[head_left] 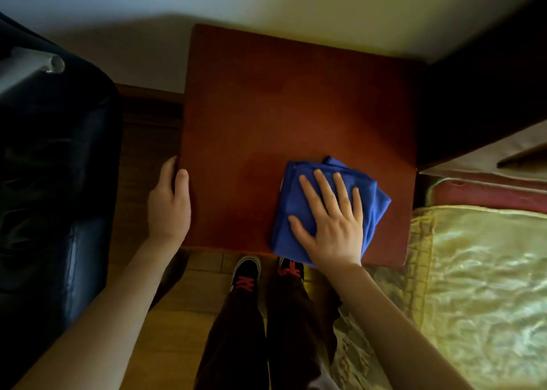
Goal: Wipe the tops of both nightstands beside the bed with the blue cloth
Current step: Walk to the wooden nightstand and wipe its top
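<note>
A reddish-brown wooden nightstand [281,108] fills the middle of the view, seen from above, its back edge against the wall. A folded blue cloth [376,209] lies on its front right part. My right hand [331,221] presses flat on the cloth, fingers spread and pointing away from me. My left hand [170,203] rests on the nightstand's front left edge, thumb on top and fingers curled around the side. Only this one nightstand is in view.
A dark blue leather chair [56,182] stands close on the left. The bed [479,286] with a shiny gold cover lies to the right, its dark headboard [479,99] behind. My legs and black shoes [245,274] stand on wooden floor at the front edge.
</note>
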{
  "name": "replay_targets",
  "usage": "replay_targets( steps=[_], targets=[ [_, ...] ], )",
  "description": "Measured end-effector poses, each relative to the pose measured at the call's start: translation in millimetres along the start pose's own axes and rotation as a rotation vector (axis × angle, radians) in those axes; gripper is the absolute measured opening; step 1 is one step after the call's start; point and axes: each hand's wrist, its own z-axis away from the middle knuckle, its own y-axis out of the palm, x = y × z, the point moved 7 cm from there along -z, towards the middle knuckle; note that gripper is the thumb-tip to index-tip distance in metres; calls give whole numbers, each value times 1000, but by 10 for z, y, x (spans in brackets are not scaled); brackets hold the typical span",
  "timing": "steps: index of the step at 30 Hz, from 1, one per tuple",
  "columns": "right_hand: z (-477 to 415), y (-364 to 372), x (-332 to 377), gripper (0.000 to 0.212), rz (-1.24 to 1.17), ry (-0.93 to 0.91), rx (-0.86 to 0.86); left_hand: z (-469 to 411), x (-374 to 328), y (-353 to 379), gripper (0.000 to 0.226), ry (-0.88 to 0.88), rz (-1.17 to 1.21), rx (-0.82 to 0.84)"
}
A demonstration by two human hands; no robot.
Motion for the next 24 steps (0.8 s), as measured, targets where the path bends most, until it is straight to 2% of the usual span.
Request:
replay_targets(
  steps=[8,13,17,24],
  targets=[
    [-1346,-249,-471,65,-36,95,-91,-29,76,-1,40,27,36,-9],
    [-2037,-407,-854,64,-75,103,-38,-32,50,-11,38,37,33,-33],
    [-1945,-432,-947,64,-73,45,-27,-6,23,-11,38,39,25,-34],
    [-1012,-362,-1114,63,-25,161,-57,26,-13,-6,39,47,-3,-35]
  ],
)
